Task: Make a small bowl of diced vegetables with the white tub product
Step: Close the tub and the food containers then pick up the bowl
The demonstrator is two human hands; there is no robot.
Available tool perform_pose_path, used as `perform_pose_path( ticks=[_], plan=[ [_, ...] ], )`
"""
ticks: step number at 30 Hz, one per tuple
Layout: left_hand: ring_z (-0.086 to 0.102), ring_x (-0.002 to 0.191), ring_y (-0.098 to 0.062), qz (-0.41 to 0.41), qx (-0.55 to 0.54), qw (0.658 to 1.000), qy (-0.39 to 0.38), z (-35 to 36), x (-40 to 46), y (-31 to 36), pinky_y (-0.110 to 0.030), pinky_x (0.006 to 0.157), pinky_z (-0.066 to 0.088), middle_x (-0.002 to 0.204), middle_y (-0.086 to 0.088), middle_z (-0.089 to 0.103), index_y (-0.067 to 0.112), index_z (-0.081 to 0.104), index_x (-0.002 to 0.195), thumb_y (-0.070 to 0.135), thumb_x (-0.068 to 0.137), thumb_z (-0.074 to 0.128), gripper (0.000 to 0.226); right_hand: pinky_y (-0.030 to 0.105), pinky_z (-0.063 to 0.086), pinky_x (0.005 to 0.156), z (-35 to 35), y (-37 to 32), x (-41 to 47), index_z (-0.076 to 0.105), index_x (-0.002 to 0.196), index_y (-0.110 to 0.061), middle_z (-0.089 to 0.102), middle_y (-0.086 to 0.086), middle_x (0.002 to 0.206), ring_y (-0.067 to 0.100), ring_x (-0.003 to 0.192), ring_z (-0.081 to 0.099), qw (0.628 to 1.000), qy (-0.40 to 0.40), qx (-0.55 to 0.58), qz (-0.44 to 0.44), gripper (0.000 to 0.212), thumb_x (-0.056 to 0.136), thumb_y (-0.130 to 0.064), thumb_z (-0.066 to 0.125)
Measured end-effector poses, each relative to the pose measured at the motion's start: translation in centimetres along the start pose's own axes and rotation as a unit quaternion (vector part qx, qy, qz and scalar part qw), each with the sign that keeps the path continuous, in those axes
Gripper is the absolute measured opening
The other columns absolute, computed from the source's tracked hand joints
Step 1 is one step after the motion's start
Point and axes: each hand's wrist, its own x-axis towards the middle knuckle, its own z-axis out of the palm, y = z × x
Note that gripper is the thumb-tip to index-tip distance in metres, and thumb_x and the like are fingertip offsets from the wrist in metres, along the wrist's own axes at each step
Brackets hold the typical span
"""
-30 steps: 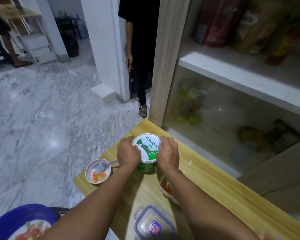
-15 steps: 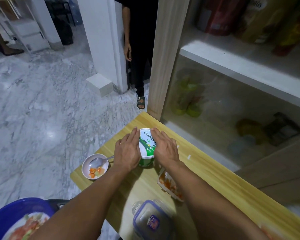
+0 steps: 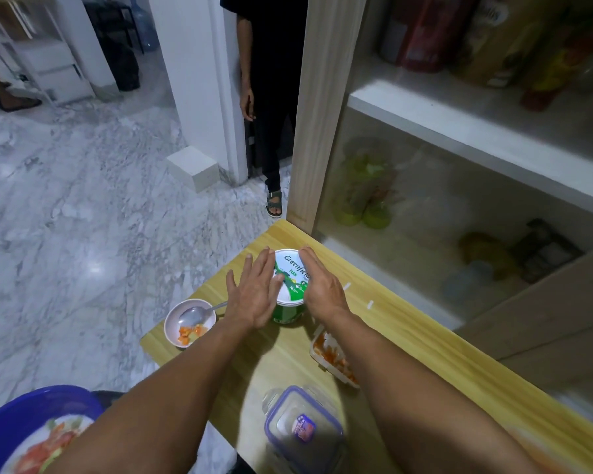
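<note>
Here, both hands pressed flat on the tub lid.
The left hand and right hand, fingers straight, flanked the white tub on the wooden table, beside the small bowl.

Single head-worn view, looking forward and down, close over table

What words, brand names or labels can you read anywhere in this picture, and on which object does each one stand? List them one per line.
"Greenfiel", cut off by the right hand: on the tub lid.
"PLAIN": on the same lid, below the brand.
Sticker on the clear container lid: too blurred to read.
Packets on the cabinet shelf: too blurred to read.
</note>
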Motion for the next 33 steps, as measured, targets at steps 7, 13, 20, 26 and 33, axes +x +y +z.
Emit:
perform_pose_path(
  ticks=[7, 13, 20, 26, 33],
  plan=[
    [-0.024, 0.148, -0.026, 0.021, 0.049, 0.995, -0.083, -1.6, 0.5, -0.3, -0.06, 0.117, -0.01, 0.161, 0.003, -0.025, 0.02, -0.017, 0.154, 0.056, 0.1, 0.017, 0.073, 0.044, 0.036, 0.112, -1.0, -0.1, -0.1, 0.021, 0.153, -0.035, 0.01, -0.018, 0.162, 0.02, 0.148, 0.024, 0.997, -0.042, 0.068, 0.021, 0.056, 0.104, -0.013, 0.034],
    [-0.016, 0.151, -0.021, 0.03, 0.05, 0.998, -0.009, -0.4, -1.8, 0.2, -0.054, 0.118, -0.008, 0.164, 0.002, -0.017, 0.018, -0.009, 0.156, 0.057, 0.099, 0.025, 0.077, 0.031, 0.038, 0.104, -0.8, 0.4, -2.8, 0.031, 0.151, -0.031, 0.039, -0.001, 0.154, 0.025, 0.137, 0.041, 0.981, 0.062, 0.151, 0.104, 0.05, 0.104, -0.021, 0.04],
    [0.047, 0.123, -0.033, 0.022, 0.004, 0.984, 0.179, 2.3, -7.4, 0.6, -0.047, 0.102, 0.037, 0.134, -0.015, 0.049, 0.007, 0.05, 0.128, 0.041, 0.089, 0.045, 0.052, 0.028, 0.048, 0.087, -0.4, 2.1, -6.9, 0.068, 0.11, -0.021, 0.07, 0.006, 0.113, 0.027, 0.106, 0.062, 0.97, 0.133, 0.123, 0.162, 0.027, 0.091, -0.017, 0.05],
    [0.045, 0.124, -0.036, -0.037, 0.011, 0.983, 0.177, 4.8, -10.6, 0.5, -0.049, 0.099, 0.037, 0.135, -0.018, 0.046, 0.006, 0.054, 0.123, 0.034, 0.084, 0.061, 0.048, 0.038, 0.048, 0.098, 1.1, 3.8, -11.3, 0.062, 0.071, -0.031, 0.069, -0.007, 0.084, 0.021, 0.095, 0.066, 0.966, 0.063, 0.117, 0.22, 0.013, 0.077, -0.022, 0.054],
    [0.053, 0.117, -0.032, -0.157, -0.019, 0.986, -0.055, 7.6, -13.3, -0.6, -0.038, 0.099, 0.045, 0.125, -0.017, 0.056, 0.004, 0.058, 0.12, 0.031, 0.089, 0.056, 0.042, 0.028, 0.049, 0.073, 2.2, 5.9, -15.5, 0.07, 0.1, -0.008, 0.068, 0.013, 0.109, 0.031, 0.102, 0.066, 0.956, -0.106, -0.059, 0.267, 0.028, 0.072, -0.011, 0.065]
  ],
)
